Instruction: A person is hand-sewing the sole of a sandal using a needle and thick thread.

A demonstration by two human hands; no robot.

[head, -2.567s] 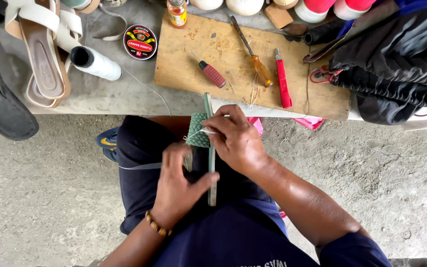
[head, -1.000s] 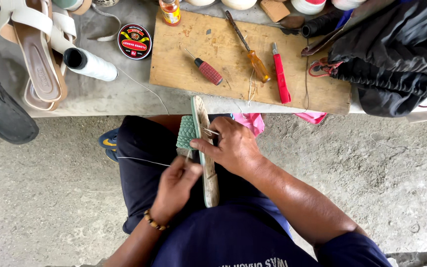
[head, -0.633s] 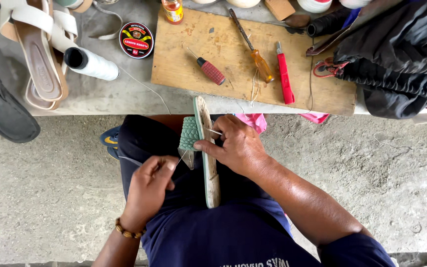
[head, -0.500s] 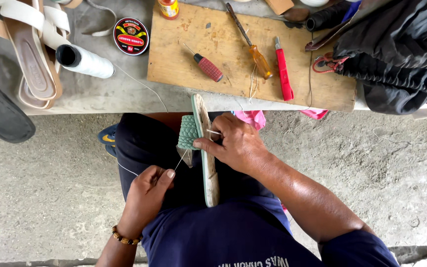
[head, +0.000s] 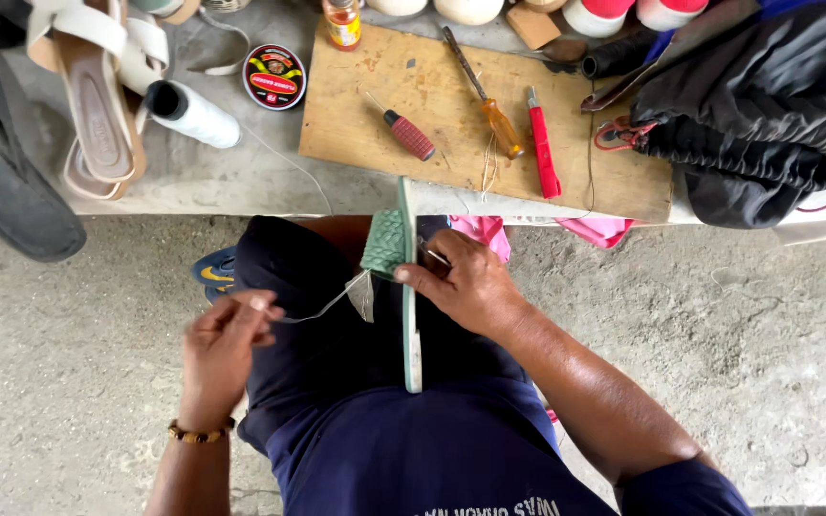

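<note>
Far left on the bench: dark shoe (head: 2, 191), then a beige sandal (head: 97, 96). Next, a white thread spool (head: 193, 113) w/ black top and a round red-black tin (head: 274, 76).

Near, left hand (head: 222, 349) is closed, fingertips pinching a thin thread (head: 322, 308) that runs taut, up and right, to the green sandal (head: 403, 287). Beaded bracelet (head: 201, 434) on that wrist.

The green sandal stands on edge on the person's lap, centre frame, textured strap facing left. Right hand (head: 466, 287) grips its far part, thumb and fingers pressed against sole and strap, w/ a thin needle-like tool (head: 435, 254) poking out by the fingers.

Far centre: wooden board (head: 356, 124) w/ red-handled awl (head: 405, 132), amber-handled screwdriver (head: 489, 100), red cutter (head: 542, 148). Far right: black bag (head: 767, 115). Pink cloth (head: 489, 232) hangs off the bench edge, just right of the sandal.
</note>
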